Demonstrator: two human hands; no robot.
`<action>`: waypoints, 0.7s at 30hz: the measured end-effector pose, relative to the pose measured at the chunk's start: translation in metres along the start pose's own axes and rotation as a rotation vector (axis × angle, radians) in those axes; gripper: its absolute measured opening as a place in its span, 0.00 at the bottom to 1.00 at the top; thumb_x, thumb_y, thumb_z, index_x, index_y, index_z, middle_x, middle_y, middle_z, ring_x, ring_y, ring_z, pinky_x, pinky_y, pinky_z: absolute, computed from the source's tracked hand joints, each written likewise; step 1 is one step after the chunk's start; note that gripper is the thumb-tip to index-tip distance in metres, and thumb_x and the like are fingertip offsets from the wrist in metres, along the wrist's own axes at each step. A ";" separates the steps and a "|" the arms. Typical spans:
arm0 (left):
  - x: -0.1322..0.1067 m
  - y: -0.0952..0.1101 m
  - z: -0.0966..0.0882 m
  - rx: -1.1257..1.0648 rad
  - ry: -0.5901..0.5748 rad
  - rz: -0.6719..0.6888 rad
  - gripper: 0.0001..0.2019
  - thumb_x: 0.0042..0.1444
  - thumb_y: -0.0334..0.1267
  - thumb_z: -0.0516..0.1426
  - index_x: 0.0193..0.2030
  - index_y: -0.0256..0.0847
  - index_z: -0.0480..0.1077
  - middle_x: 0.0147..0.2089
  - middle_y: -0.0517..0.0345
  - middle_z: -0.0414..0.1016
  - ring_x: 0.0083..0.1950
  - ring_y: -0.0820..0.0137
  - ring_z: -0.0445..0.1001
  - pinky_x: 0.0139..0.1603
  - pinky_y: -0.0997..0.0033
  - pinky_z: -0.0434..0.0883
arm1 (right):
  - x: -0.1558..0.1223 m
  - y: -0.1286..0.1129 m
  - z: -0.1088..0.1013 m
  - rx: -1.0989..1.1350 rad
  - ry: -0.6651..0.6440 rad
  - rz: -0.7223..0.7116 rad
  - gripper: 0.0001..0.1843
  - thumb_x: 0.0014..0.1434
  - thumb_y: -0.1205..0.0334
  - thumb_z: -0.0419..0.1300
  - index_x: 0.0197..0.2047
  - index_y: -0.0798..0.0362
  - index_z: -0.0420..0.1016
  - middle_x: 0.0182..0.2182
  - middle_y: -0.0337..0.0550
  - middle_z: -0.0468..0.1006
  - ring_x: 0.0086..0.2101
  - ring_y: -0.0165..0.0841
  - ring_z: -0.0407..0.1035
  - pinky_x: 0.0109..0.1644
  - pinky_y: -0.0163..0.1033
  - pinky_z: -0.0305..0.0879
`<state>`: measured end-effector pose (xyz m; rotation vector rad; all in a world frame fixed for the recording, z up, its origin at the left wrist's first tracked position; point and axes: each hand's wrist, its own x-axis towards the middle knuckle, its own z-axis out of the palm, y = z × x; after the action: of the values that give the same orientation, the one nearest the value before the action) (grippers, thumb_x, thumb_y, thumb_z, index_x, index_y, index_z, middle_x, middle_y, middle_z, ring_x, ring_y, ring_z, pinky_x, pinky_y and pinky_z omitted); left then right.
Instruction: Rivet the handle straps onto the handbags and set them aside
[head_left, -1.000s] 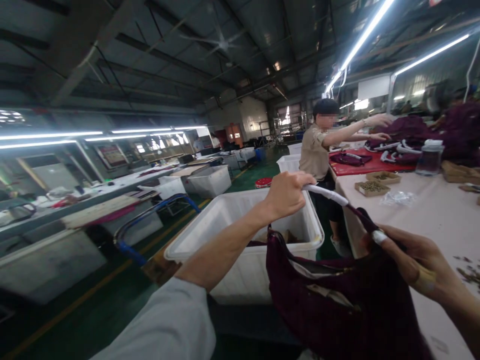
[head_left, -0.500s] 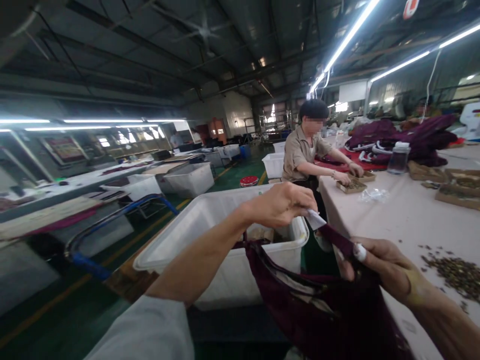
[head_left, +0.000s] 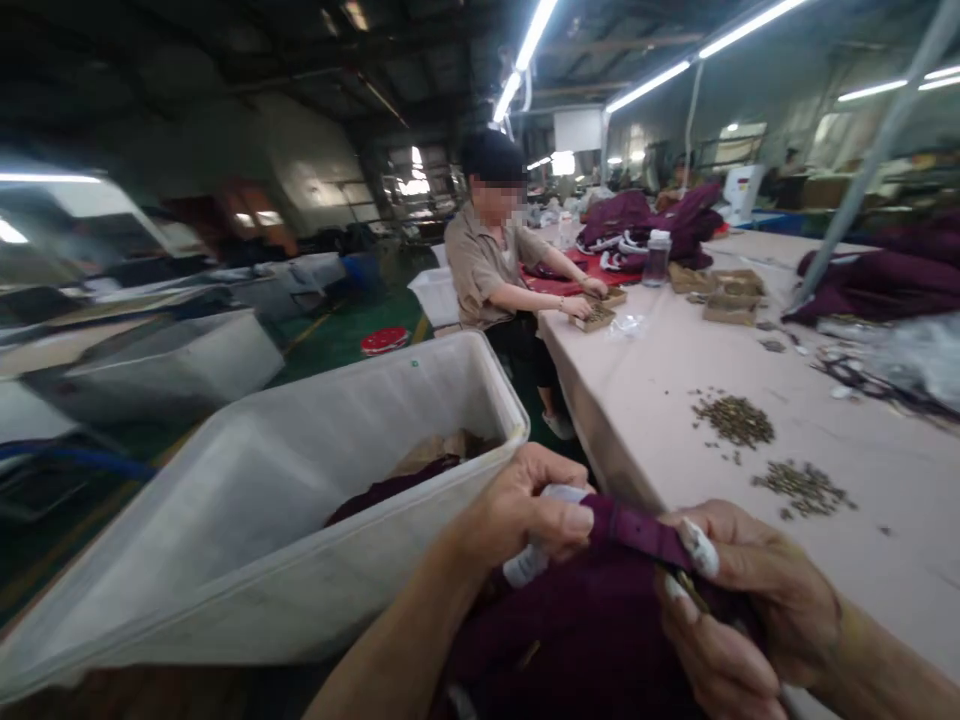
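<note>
A dark maroon cloth garment (head_left: 577, 620) hangs between my hands, low in front of me. My left hand (head_left: 525, 510) is closed on its band, thumb on top, where a white strip (head_left: 526, 566) shows above and below the fingers. At the band's other end, my right hand (head_left: 757, 600) pinches the maroon cloth between thumb and fingers. White wrapping covers the tips of its thumb and a finger. A small brass-coloured piece (head_left: 690, 588) shows between those fingertips; its exact kind is unclear. The garment's lower part is dark and partly out of frame.
A large white plastic bin (head_left: 300, 590) with maroon cloth inside stands at my left. The pale covered table (head_left: 637, 400) at right bears piles of small brass-coloured parts (head_left: 733, 420). Beyond sits a co-worker (head_left: 484, 250), hands in small cardboard boxes (head_left: 592, 320). A post (head_left: 874, 160) rises at right.
My view has swung to the right. My left hand has come down and closer to my right hand, now gripping the band itself with the white strip mostly under its fingers.
</note>
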<state>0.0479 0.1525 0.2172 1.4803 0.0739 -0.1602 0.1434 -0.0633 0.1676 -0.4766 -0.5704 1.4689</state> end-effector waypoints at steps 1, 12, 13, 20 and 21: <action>0.003 -0.001 0.001 0.059 -0.026 -0.020 0.19 0.49 0.54 0.68 0.30 0.37 0.75 0.26 0.53 0.73 0.26 0.70 0.66 0.28 0.70 0.60 | -0.003 -0.002 -0.007 -0.012 0.030 0.002 0.20 0.65 0.46 0.61 0.35 0.57 0.75 0.11 0.36 0.67 0.10 0.28 0.61 0.18 0.32 0.62; 0.081 -0.120 0.026 -0.091 0.045 -0.165 0.22 0.49 0.52 0.69 0.38 0.32 0.82 0.21 0.59 0.67 0.20 0.78 0.55 0.21 0.76 0.47 | -0.047 -0.010 -0.136 -0.702 0.478 0.103 0.24 0.58 0.41 0.68 0.33 0.57 0.73 0.22 0.41 0.79 0.18 0.27 0.68 0.22 0.29 0.62; 0.084 -0.126 0.029 -0.109 0.057 -0.169 0.22 0.48 0.52 0.70 0.38 0.31 0.81 0.21 0.58 0.68 0.20 0.78 0.56 0.20 0.76 0.47 | -0.048 -0.009 -0.142 -0.744 0.494 0.102 0.26 0.57 0.40 0.68 0.33 0.57 0.73 0.23 0.41 0.79 0.19 0.27 0.68 0.23 0.30 0.62; 0.091 -0.134 0.029 -0.272 0.208 -0.176 0.18 0.45 0.48 0.70 0.24 0.32 0.75 0.21 0.57 0.67 0.19 0.80 0.55 0.20 0.76 0.45 | -0.046 -0.050 -0.195 -1.128 0.732 -0.016 0.23 0.64 0.42 0.60 0.33 0.55 0.75 0.24 0.42 0.78 0.25 0.30 0.70 0.31 0.35 0.65; 0.091 -0.134 0.028 -0.293 0.202 -0.188 0.18 0.45 0.47 0.70 0.23 0.32 0.74 0.21 0.58 0.66 0.19 0.81 0.54 0.20 0.76 0.44 | -0.045 -0.062 -0.207 -1.211 0.805 -0.046 0.20 0.64 0.45 0.59 0.33 0.55 0.75 0.23 0.41 0.77 0.25 0.31 0.69 0.31 0.36 0.64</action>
<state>0.1160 0.1084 0.0746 1.1921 0.3858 -0.1443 0.3201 -0.1026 0.0411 -1.8647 -0.7411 0.6191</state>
